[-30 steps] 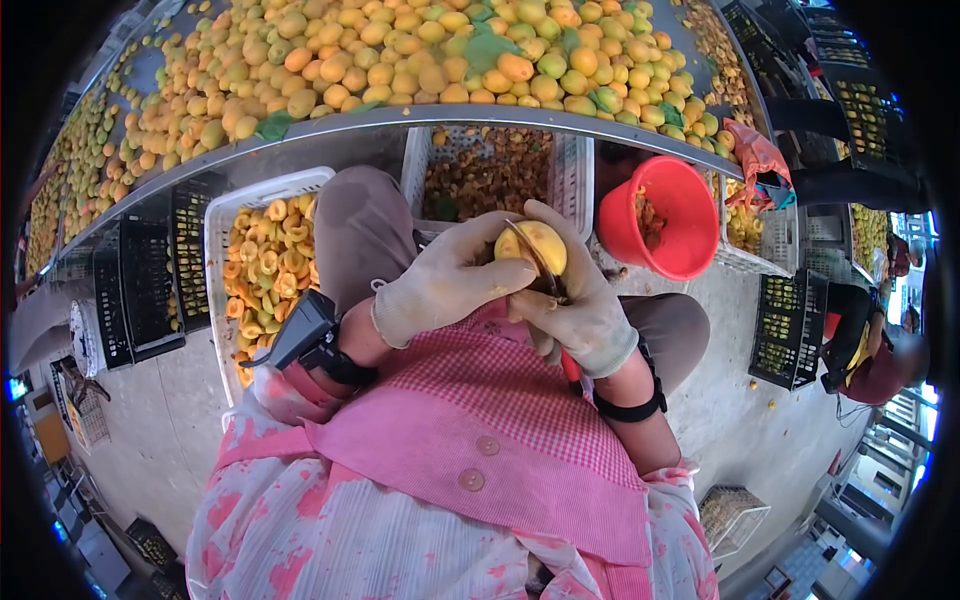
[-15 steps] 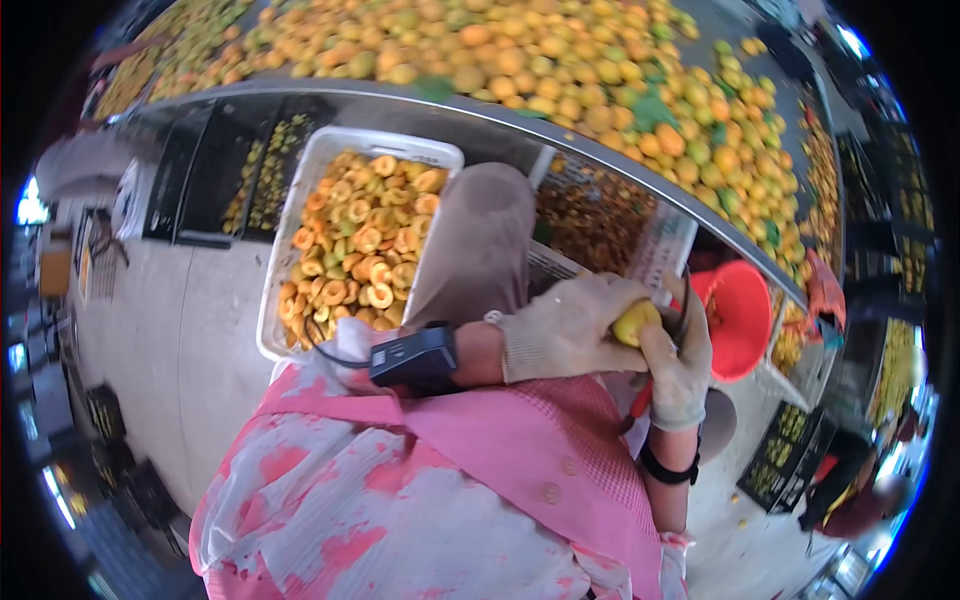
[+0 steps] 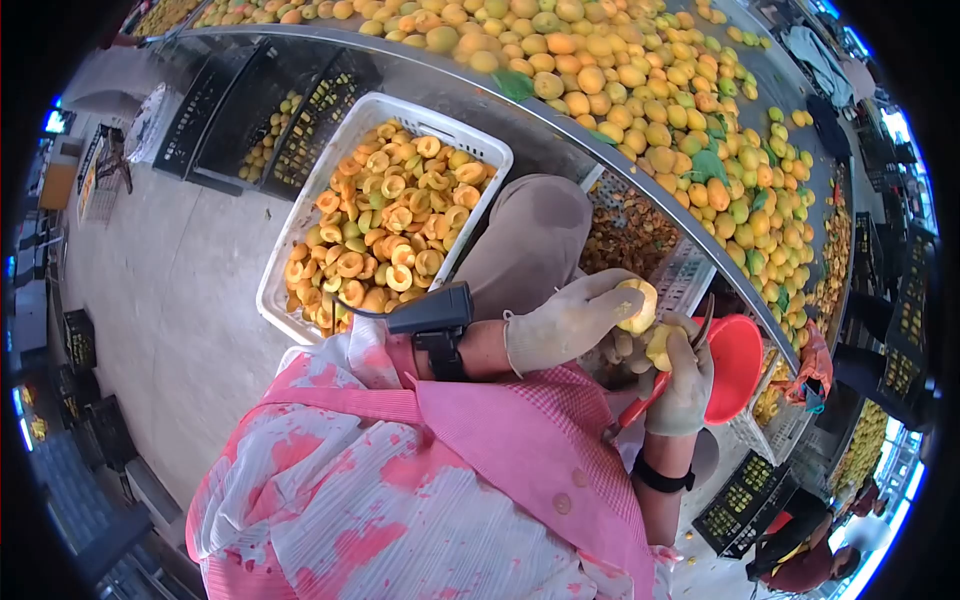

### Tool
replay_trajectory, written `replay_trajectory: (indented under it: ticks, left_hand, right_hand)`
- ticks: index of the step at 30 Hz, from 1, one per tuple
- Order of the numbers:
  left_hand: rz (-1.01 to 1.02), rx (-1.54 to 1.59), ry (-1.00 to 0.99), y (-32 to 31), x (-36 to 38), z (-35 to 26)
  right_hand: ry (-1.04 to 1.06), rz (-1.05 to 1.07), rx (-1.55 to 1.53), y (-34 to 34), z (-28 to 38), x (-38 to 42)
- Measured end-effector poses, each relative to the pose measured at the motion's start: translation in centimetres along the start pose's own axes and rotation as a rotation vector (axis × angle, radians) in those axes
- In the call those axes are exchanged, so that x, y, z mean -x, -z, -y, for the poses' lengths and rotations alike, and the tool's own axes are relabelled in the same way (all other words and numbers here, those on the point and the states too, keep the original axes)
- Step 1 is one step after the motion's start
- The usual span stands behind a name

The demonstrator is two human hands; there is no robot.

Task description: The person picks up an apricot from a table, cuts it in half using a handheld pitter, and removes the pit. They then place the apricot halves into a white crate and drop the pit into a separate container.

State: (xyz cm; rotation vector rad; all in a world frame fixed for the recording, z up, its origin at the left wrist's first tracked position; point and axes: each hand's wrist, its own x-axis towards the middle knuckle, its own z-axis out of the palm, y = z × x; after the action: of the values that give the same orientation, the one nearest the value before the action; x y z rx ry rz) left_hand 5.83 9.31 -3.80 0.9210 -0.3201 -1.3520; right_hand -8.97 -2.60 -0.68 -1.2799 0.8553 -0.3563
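Note:
In the head view my left hand [image 3: 565, 325], in a pale work glove, pinches an apricot half [image 3: 637, 306] with its cut face showing. Close beside it, my gloved right hand [image 3: 682, 385] is closed around a knife with a red handle [image 3: 640, 400]. The thin curved blade [image 3: 706, 320] points up past the fingers. A second yellow apricot piece [image 3: 659, 346] sits at the right thumb and fingertips, between the two hands. Part of the left fingers is hidden behind it. Just beyond the right hand is a red bucket [image 3: 735, 370].
A white crate [image 3: 275, 290] of halved apricots stands at my left. Whole apricots [image 3: 590, 80] cover the metal-edged table [image 3: 400, 62] ahead. Under it, another crate [image 3: 690, 275] holds brown scraps. Black crates [image 3: 225, 140] stand farther left; a person [image 3: 800, 560] is at lower right.
The single yellow apricot between my hands is now in two pieces, and my left hand has drawn slightly away with one half. The camera view has shifted, moving the crate and table in the picture.

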Motion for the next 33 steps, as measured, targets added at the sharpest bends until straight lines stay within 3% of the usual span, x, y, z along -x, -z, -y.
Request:
replay_trajectory:
  ticks: [4,7,11,17,19,23,25,28,33]
  left_hand:
    - [0.07,0.01,-0.084,1.2,0.2,0.9]
    - [0.069,-0.086,0.004,1.0,1.5,0.2]
    - [0.028,-0.018,-0.119,2.2,2.2,0.5]
    - [-0.101,-0.181,-0.19,3.0,4.4,-1.2]
    - [-0.145,-0.138,-0.128,3.3,4.9,-1.7]
    - [-0.062,-0.121,-0.166,3.4,5.0,-1.1]
    - [-0.077,-0.058,-0.274,3.0,4.8,-0.4]
    - [-0.163,-0.021,-0.124,3.1,5.5,-1.4]
    - [-0.261,-0.067,-0.185,5.2,6.6,-1.8]
  right_hand:
    - [0.056,0.035,-0.018,-1.5,1.0,0.4]
    - [0.115,0.144,0.073,-1.9,0.9,0.3]
    - [0.159,0.245,0.158,-3.7,0.8,0.6]
    - [0.112,0.344,0.187,-5.4,1.0,0.0]
    - [0.005,0.395,0.048,-5.6,0.5,0.1]
    - [-0.002,0.389,0.076,-6.1,1.1,0.1]
    - [0.019,0.387,0.072,-6.3,1.1,0.1]
    - [0.0,0.384,0.079,-6.9,1.7,-0.1]
    - [-0.031,0.417,0.083,-9.8,2.0,-1.3]
